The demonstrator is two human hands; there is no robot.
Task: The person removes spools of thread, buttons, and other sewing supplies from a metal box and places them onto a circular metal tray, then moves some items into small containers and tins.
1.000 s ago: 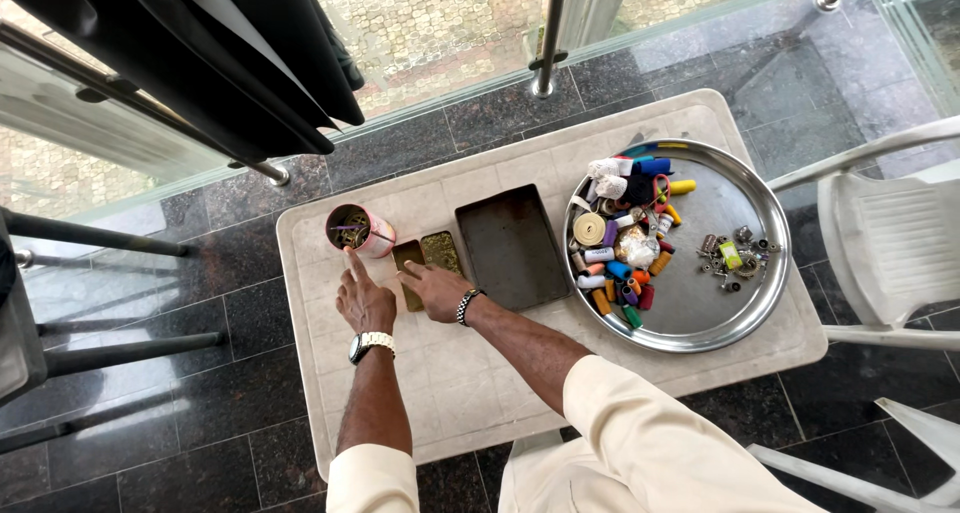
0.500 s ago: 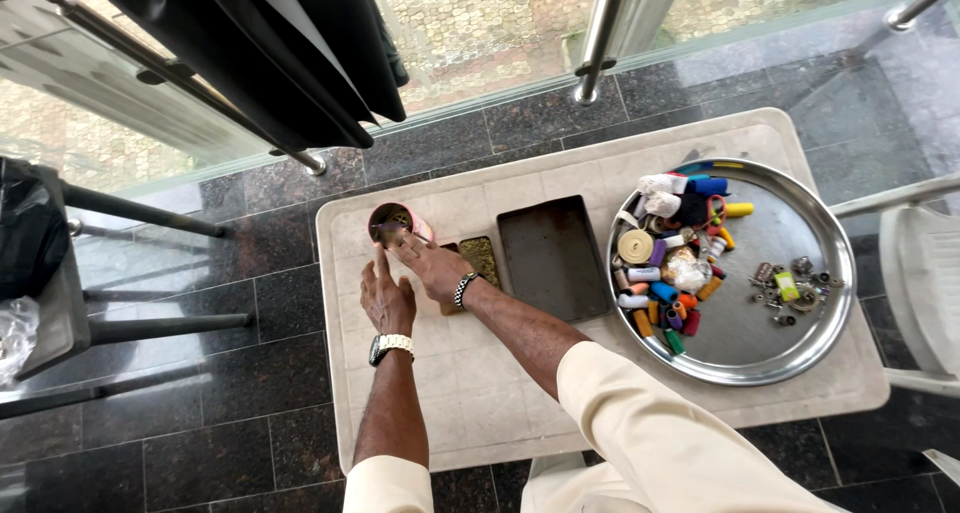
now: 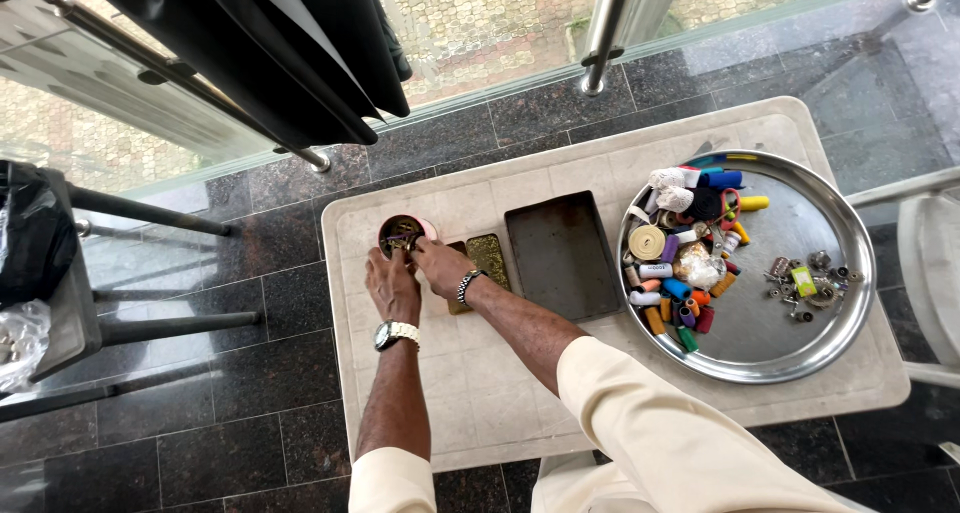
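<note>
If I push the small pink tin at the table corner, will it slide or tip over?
The pink tin looks short and wide, so it probably slides rather than tips. Small things fill it, so it may feel heavy and rattle. Both the left hand and right hand touch it.

I wear a cream, long-sleeved shirt; both cuffs sit well up my forearms. A wristwatch [image 3: 397, 333] with a pale metal band and a round white face circles my wrist just behind my left hand [image 3: 391, 283]. A dark beaded bracelet [image 3: 466, 286] with light flecks wraps my wrist just behind my right hand [image 3: 441, 266]. My trousers match the shirt's cream cloth.
</note>
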